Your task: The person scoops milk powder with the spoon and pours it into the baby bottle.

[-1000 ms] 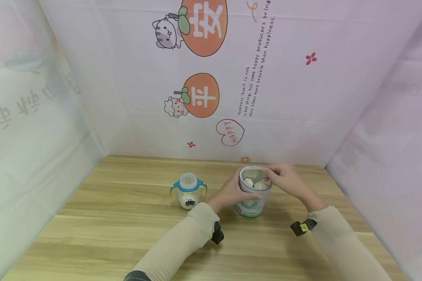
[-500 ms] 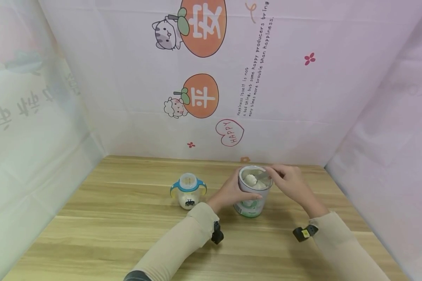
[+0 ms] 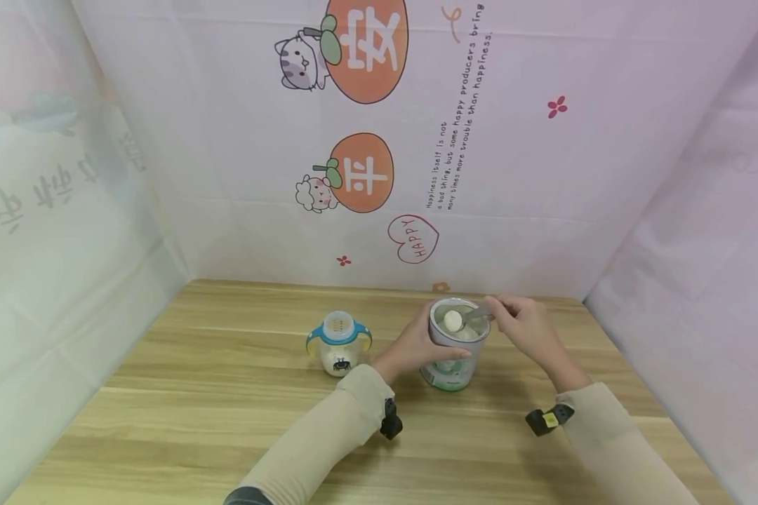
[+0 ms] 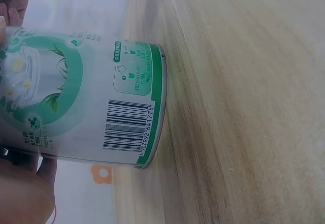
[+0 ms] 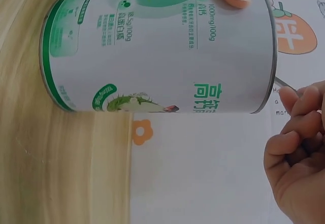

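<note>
A white and green can (image 3: 450, 375) stands open-topped on the table, its label and barcode showing in the left wrist view (image 4: 76, 92). My left hand (image 3: 412, 347) grips the can around its side, thumb across the front. At the rim, my right hand (image 3: 523, 330) pinches the handle of a scoop (image 3: 478, 311). The bowl of the scoop, heaped with pale powder (image 3: 453, 321), is inside the can's mouth. In the right wrist view my right hand (image 5: 299, 148) has curled fingers beside the can's rim (image 5: 269, 51).
A bottle with a blue collar and two handles (image 3: 339, 351) stands upright on the wooden table (image 3: 227, 393), left of the can. Printed cloth (image 3: 512, 231) hangs behind the table and on both sides.
My right hand has shifted slightly right and drawn the scoop up from the powder, so its rounded load now shows. The left hand and can have stayed in place.
</note>
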Demonstrator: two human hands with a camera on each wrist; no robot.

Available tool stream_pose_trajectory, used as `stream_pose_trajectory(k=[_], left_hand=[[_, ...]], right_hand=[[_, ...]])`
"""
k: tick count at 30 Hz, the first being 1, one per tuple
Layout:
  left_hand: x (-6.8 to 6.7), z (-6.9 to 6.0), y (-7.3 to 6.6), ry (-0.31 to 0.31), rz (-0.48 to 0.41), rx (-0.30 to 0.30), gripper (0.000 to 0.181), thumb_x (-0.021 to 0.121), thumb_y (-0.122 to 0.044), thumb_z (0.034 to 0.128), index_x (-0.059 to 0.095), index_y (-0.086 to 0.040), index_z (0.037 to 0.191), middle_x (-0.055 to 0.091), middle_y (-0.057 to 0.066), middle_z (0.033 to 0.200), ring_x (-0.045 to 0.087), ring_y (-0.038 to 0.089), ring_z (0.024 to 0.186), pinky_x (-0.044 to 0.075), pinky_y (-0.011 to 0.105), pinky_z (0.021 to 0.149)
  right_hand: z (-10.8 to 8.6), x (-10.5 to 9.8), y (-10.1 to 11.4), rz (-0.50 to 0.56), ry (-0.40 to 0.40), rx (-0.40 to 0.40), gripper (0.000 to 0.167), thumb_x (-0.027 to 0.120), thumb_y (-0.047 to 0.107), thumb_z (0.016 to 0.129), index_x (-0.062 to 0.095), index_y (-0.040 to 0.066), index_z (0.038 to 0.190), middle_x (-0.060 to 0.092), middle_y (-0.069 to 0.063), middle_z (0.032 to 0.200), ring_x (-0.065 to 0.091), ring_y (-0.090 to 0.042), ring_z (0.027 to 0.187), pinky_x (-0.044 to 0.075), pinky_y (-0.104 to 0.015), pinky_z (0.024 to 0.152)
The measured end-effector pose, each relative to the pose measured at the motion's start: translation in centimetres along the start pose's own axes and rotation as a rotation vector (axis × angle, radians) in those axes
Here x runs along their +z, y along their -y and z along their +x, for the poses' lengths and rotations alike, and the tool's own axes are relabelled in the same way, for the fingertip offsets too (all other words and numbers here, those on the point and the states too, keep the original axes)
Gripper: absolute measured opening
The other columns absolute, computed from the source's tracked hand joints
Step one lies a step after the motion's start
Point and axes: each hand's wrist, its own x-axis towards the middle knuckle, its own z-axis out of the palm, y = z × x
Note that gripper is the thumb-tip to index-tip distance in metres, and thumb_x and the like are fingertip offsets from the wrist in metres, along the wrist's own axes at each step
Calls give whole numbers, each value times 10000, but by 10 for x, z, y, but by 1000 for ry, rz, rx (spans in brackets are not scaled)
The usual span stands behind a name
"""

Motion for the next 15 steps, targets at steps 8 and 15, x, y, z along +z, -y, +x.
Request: stream_pose_trajectory(k=[8,15], left_hand=[[0,0,-3,-10,10,-2,909,894,-259,778,341,-246,1499,490,-121,1369,510,65,1222,416,346,1036],[0,0,-3,-18,17,-14,908,903,-273,764,353,-261,1487,500,-133,1356,512,59,1213,415,350,1030]], right_hand=[[1,-2,-6,199,51,199,486,520,406,1050,724,-30,979,505,-19,590,387,-104,497,345,-270,425],[2,-2,-9,339,78,272,545,514,432,1047,683,-81,975,436,31,595,387,-123,544,400,-302,582]])
